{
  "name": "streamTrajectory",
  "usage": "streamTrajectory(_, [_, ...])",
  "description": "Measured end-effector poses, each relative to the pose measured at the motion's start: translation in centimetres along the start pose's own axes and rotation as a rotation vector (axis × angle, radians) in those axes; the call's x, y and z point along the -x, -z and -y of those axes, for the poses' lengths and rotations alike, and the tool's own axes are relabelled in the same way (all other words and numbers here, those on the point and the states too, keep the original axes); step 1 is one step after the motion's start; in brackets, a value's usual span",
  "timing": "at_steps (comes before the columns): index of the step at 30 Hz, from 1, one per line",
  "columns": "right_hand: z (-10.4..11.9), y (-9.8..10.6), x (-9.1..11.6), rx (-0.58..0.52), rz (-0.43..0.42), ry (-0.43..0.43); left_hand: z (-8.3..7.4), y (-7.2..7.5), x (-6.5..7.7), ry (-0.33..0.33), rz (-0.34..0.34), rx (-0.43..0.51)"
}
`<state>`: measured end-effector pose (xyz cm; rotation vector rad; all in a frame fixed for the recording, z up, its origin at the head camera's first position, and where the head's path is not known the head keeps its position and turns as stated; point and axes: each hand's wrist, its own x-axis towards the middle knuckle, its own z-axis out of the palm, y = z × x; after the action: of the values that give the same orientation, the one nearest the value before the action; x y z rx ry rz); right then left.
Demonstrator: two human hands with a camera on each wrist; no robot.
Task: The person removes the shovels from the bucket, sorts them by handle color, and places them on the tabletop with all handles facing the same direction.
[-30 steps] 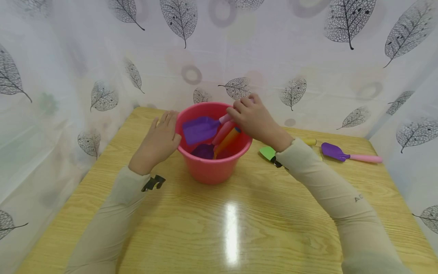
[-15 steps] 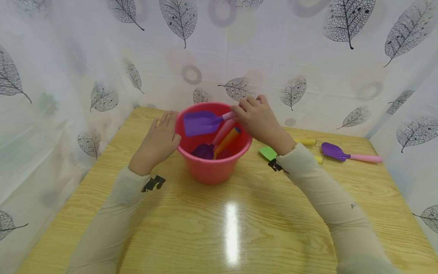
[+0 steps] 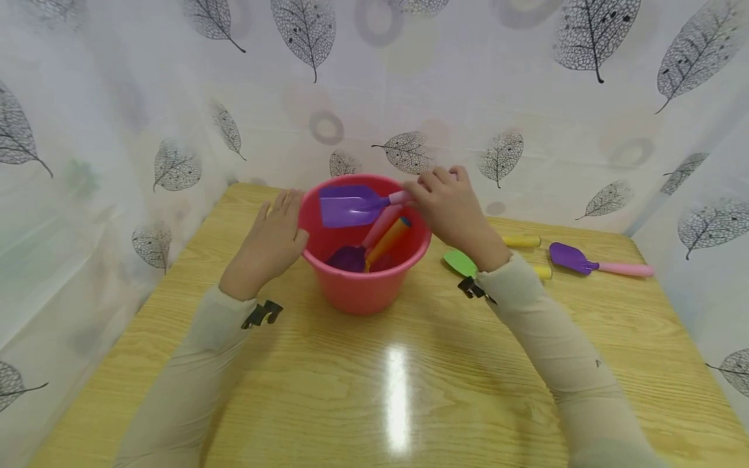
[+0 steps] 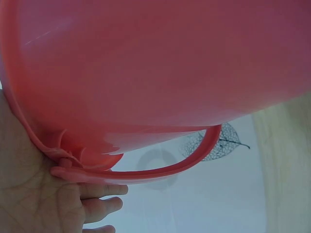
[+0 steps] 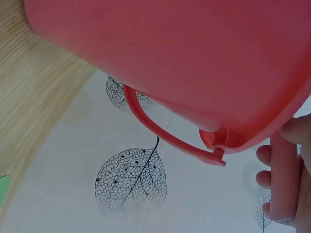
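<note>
A pink-red bucket [image 3: 363, 296] stands upright on the table, its handle [image 4: 160, 172] hanging down at the back. Against its left rim rests my left hand [image 3: 266, 244], fingers straight; the left wrist view shows the palm touching the rim near the handle's pivot. My right hand [image 3: 450, 211] grips the pink handle of a toy shovel [image 3: 351, 207] at the right rim. The shovel's purple blade lies level over the bucket's mouth. Inside the bucket are a dark purple scoop [image 3: 348, 259] with a pink handle and an orange handle [image 3: 387, 244] with a blue end.
Right of the bucket lie a green-bladed shovel [image 3: 460, 262], partly behind the right wrist, and two yellow handles, one nearer [image 3: 543, 273] and one farther [image 3: 523, 241]. A purple shovel with pink handle [image 3: 570, 259] lies farther right. A leaf-print curtain [image 3: 439, 97] surrounds the wooden table [image 3: 328, 390].
My right hand has moved right and slightly down, drawing the purple shovel up from inside the bucket to its mouth. The left hand and the bucket have stayed in place.
</note>
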<state>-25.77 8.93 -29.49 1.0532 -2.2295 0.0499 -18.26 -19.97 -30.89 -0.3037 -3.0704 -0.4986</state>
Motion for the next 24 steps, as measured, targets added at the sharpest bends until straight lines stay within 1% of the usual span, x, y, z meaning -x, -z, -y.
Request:
streamTrajectory(4, [-0.4, 0.2, 0.6, 0.011, 0.02, -0.026, -0.1, 0.1, 0.0, -0.003, -0.002, 0.006])
streamTrajectory(8, [-0.9, 0.4, 1.2, -0.004, 0.034, -0.048, -0.1, 0.0, 0.0, -0.005, -0.011, 0.01])
streamTrajectory(14, [-1.7, 0.6, 1.7, 0.003, -0.021, -0.065, -0.1, -0.1, -0.1, -0.005, -0.017, 0.012])
streamTrajectory(21, [-2.8, 1.1, 2.6, 0.019, -0.045, -0.067, 0.0, -0.1, -0.1, -0.008, -0.025, 0.017])
streamTrajectory(24, [-3.3, 1.4, 3.2, 0.01, -0.07, -0.073, 0.0, -0.2, 0.0, -0.009, -0.027, 0.02])
